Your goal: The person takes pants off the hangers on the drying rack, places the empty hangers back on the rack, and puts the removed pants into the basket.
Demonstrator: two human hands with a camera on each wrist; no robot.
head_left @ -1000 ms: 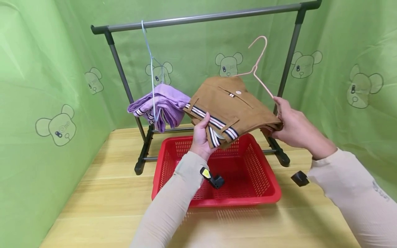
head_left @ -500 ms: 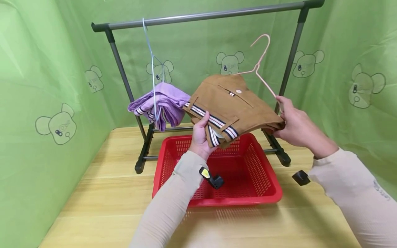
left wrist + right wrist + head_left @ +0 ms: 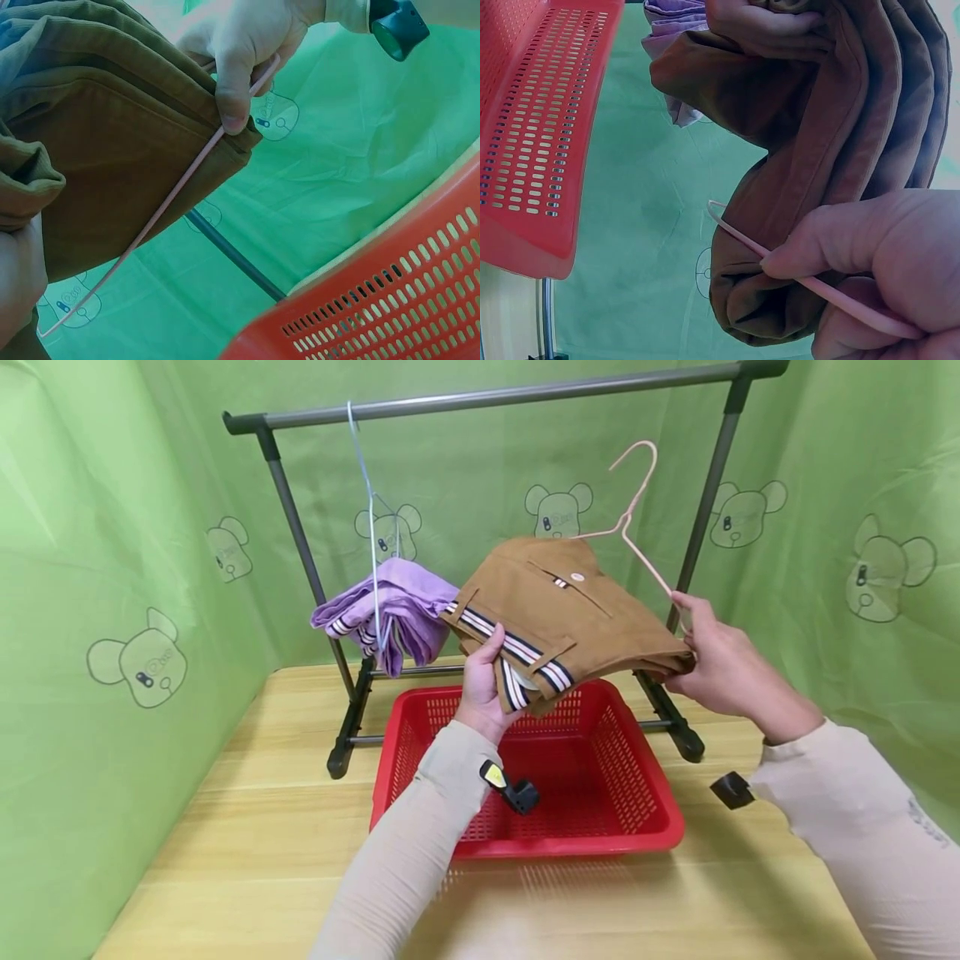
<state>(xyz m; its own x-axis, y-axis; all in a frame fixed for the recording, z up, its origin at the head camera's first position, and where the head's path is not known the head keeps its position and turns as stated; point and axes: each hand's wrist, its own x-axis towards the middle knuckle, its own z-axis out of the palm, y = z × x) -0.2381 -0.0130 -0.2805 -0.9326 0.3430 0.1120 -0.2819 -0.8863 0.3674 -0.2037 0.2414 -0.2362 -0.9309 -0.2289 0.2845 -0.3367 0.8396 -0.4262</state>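
Observation:
Folded brown trousers (image 3: 555,602) with a striped waistband are held up in the air over the red basket. My left hand (image 3: 483,689) grips them at the waistband, thumb on top of the stripes. At the other end my right hand (image 3: 720,664) pinches the pink hanger (image 3: 637,510) together with the folded edge of the trousers. In the left wrist view the hanger's bottom bar (image 3: 172,195) runs across the folded layers, with the right thumb pressing on it. The hanger's hook points up, free of the rail.
Purple folded trousers (image 3: 405,602) hang on a blue hanger (image 3: 372,543) at the left of the rack's rail (image 3: 495,399). Below my hands the red perforated basket (image 3: 645,839) stands on the wooden table (image 3: 262,827). Green curtains (image 3: 90,568) enclose the back and sides.
Both hands keep their holds. The trousers and hanger stay nearly still; the right hand and hanger shift very slightly right, and the view drifts a little.

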